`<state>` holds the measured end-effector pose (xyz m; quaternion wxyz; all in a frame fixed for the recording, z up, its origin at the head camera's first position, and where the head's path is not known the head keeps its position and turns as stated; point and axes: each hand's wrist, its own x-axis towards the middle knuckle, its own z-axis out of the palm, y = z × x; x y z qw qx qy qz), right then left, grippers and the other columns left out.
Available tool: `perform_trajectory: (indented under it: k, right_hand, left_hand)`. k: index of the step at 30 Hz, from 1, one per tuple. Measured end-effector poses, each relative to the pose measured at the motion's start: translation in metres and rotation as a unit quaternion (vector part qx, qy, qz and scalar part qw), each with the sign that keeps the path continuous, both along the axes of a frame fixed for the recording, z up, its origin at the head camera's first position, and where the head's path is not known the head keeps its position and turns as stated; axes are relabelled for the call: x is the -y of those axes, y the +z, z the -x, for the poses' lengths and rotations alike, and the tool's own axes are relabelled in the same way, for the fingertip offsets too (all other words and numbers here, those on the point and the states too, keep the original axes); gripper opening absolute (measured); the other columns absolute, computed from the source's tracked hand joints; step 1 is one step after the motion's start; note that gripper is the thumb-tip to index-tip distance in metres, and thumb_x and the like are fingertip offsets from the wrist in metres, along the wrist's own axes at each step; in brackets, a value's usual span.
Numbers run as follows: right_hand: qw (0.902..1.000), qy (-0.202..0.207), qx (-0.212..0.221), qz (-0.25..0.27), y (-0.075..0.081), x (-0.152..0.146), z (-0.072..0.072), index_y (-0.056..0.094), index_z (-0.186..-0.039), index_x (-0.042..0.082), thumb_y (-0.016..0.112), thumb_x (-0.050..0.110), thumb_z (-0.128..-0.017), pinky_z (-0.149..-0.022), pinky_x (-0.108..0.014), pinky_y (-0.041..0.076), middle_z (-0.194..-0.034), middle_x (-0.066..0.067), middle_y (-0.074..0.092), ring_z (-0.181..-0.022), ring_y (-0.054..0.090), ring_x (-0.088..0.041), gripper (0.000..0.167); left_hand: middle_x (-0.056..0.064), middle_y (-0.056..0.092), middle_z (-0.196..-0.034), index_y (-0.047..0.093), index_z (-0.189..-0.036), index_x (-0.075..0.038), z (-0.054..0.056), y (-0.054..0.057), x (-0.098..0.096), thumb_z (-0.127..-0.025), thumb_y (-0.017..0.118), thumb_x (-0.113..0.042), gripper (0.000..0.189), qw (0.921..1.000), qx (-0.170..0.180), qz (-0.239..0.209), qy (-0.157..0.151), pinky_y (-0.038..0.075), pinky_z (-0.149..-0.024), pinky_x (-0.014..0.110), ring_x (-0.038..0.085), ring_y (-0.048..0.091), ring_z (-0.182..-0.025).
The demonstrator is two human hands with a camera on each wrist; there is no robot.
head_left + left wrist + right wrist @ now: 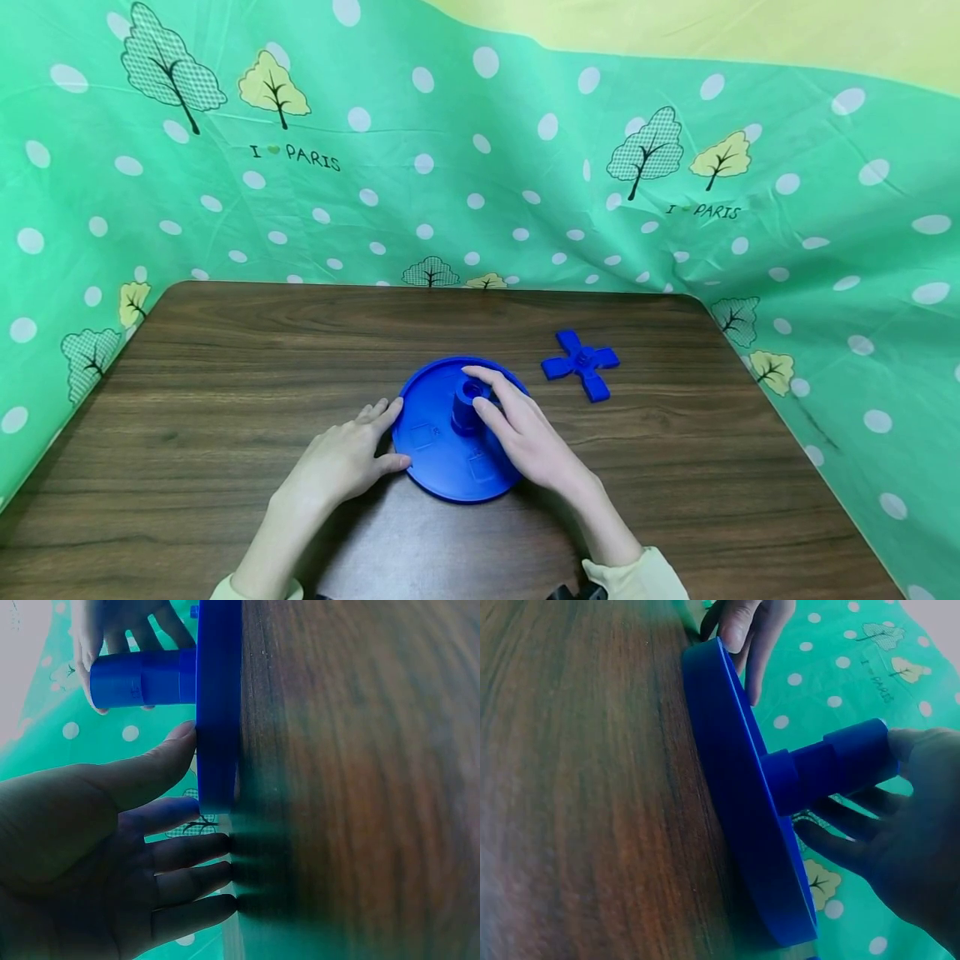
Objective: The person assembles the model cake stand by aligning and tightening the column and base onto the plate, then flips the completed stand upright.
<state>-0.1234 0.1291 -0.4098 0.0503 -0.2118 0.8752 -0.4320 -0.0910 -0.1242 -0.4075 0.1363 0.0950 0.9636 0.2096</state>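
Observation:
A round blue base with a raised rim lies on the table. From its middle rises a stepped blue cylinder with a hole in its top. My right hand holds the cylinder near its upper end, thumb on the near side and index finger across the far side. At the left edge of the base is my left hand, thumb and index fingertip touching the rim. Its other fingers reach down to the table in the left wrist view. Faint square outlines mark the face of the base.
A blue cross-shaped piece with four arms lies on the table to the right, behind my right hand. The brown wood-grain table ends at a green dotted cloth along the back and sides.

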Motion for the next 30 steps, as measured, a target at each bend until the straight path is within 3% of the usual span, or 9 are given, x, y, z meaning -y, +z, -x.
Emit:
perform_trajectory:
  k: [7,11,16,20,26,30]
  right_hand:
    - [0.9992,-0.028,-0.026,-0.009,-0.0024,0.0009,-0.0008,0.046,-0.148,0.021,0.055,0.042,-0.106,-0.114,-0.053,0.047,-0.151,-0.001,0.055,-0.143,0.053,-0.024,0.048]
    - [0.9998,-0.021,-0.004,-0.002,-0.001,-0.0007,-0.0009,0.04,-0.154,0.031,0.055,0.044,-0.106,-0.117,-0.058,0.043,-0.159,0.0,0.048,-0.149,0.046,-0.026,0.052]
    - [0.9996,0.001,0.027,0.007,0.0007,-0.0019,-0.0003,0.038,-0.154,0.041,0.049,0.041,-0.109,-0.124,-0.056,0.035,-0.163,0.007,0.041,-0.155,0.036,-0.021,0.047]
    - [0.9996,-0.001,0.027,0.011,-0.0005,-0.0016,0.0002,0.042,-0.152,0.038,0.049,0.041,-0.109,-0.124,-0.054,0.036,-0.161,0.007,0.044,-0.154,0.038,-0.019,0.043]
    - [0.9996,-0.025,0.011,0.008,-0.0034,-0.0006,0.0001,0.045,-0.149,0.027,0.057,0.044,-0.105,-0.114,-0.053,0.048,-0.154,0.001,0.052,-0.144,0.051,-0.023,0.049]
    - [0.9994,-0.024,0.019,0.013,-0.0022,-0.0016,0.0005,0.039,-0.154,0.033,0.055,0.043,-0.106,-0.115,-0.057,0.045,-0.159,-0.005,0.048,-0.149,0.045,-0.026,0.052]
  left_hand:
    - [0.019,0.043,-0.162,0.041,-0.158,-0.014,-0.0001,0.0,-0.0001,-0.095,0.071,-0.046,0.077,1.0,-0.001,-0.001,0.001,0.039,-0.112,0.071,0.044,0.043,-0.149]
    - [0.02,0.043,-0.162,0.041,-0.158,-0.014,0.0,0.0002,-0.0004,-0.095,0.071,-0.046,0.077,1.0,0.0,0.0,0.001,0.039,-0.112,0.071,0.044,0.043,-0.148]
    - [0.019,0.043,-0.162,0.041,-0.159,-0.014,-0.0001,0.0006,-0.0005,-0.095,0.071,-0.046,0.077,1.0,0.003,0.001,0.0,0.039,-0.113,0.071,0.043,0.042,-0.149]
    - [0.019,0.043,-0.162,0.041,-0.159,-0.014,0.0003,0.0007,-0.0008,-0.095,0.07,-0.046,0.077,1.0,0.003,0.001,-0.001,0.039,-0.113,0.071,0.043,0.042,-0.149]
    - [0.02,0.043,-0.162,0.041,-0.159,-0.014,0.0002,0.0006,-0.0009,-0.095,0.07,-0.047,0.077,1.0,0.005,0.0,0.001,0.038,-0.113,0.072,0.043,0.042,-0.149]
    - [0.02,0.043,-0.162,0.041,-0.159,-0.014,0.0004,0.0003,-0.0008,-0.095,0.07,-0.046,0.077,1.0,0.002,-0.001,0.0,0.038,-0.112,0.072,0.043,0.042,-0.149]
